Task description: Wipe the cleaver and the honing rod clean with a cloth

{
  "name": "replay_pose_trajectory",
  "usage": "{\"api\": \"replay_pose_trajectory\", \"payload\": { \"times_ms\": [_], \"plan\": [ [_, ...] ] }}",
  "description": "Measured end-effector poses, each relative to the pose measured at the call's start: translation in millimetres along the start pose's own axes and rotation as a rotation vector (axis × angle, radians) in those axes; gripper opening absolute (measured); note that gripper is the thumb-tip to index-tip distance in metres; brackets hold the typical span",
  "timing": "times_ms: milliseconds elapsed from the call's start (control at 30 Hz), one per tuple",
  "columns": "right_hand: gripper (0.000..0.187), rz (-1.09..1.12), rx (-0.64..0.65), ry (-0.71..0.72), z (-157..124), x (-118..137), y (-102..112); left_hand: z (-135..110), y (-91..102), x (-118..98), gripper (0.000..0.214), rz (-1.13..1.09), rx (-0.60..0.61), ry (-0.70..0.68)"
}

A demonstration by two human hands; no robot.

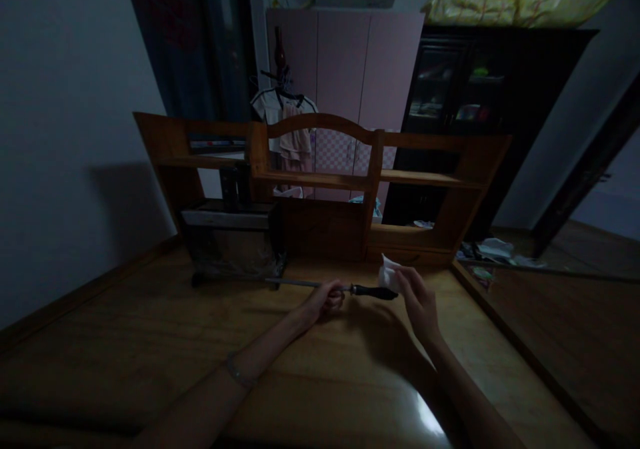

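Observation:
My left hand (329,298) is closed round the metal rod of a sharpening steel (374,292), close to its guard. The steel lies nearly level above the wooden tabletop (300,382), its thin tip pointing left and its black handle to the right. Between the fingers of my right hand (417,295) is a crumpled white tissue (389,274), just above the end of the handle. Whether the tissue touches the handle I cannot tell.
Behind my hands stands a wooden shelf unit (320,181) with an arched middle. A dark box-like appliance (235,239) sits at its left. Farther back are a pink wardrobe (345,69), hanging clothes (293,125) and a black cabinet (500,89). A raised wooden edge (520,349) runs along the right.

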State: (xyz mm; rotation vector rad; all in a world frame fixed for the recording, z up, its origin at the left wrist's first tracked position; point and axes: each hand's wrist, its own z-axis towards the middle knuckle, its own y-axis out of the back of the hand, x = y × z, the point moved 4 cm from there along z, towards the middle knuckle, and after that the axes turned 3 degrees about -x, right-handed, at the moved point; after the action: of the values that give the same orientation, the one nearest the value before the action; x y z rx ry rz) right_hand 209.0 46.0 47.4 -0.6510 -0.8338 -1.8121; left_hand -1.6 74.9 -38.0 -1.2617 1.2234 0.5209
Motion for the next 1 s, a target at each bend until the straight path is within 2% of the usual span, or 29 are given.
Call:
{"api": "replay_pose_trajectory", "payload": {
  "times_ms": [200,333,533,667,767,1000],
  "plan": [
    [0.014,-0.131,0.273,0.097,-13,9,-19,1,-0.4,5,0.042,0.056,-0.087,0.002],
    [0.009,-0.184,0.383,0.186,-18,11,-26,-3,-5.4,2,0.043,0.056,-0.080,0.012],
    [0.009,-0.194,0.431,0.176,-19,8,-30,-3,-4.4,0,0.042,0.034,-0.049,0.026],
    [0.019,-0.147,0.425,0.176,-19,3,-35,1,-0.6,3,0.043,-0.020,-0.001,0.053],
    [0.026,-0.163,0.433,0.228,-19,1,-38,2,-0.7,3,0.043,-0.044,0.024,0.051],
    [0.033,-0.266,0.463,0.351,-15,2,-39,1,-0.9,2,0.048,-0.044,-0.055,0.104]
  ]
}}
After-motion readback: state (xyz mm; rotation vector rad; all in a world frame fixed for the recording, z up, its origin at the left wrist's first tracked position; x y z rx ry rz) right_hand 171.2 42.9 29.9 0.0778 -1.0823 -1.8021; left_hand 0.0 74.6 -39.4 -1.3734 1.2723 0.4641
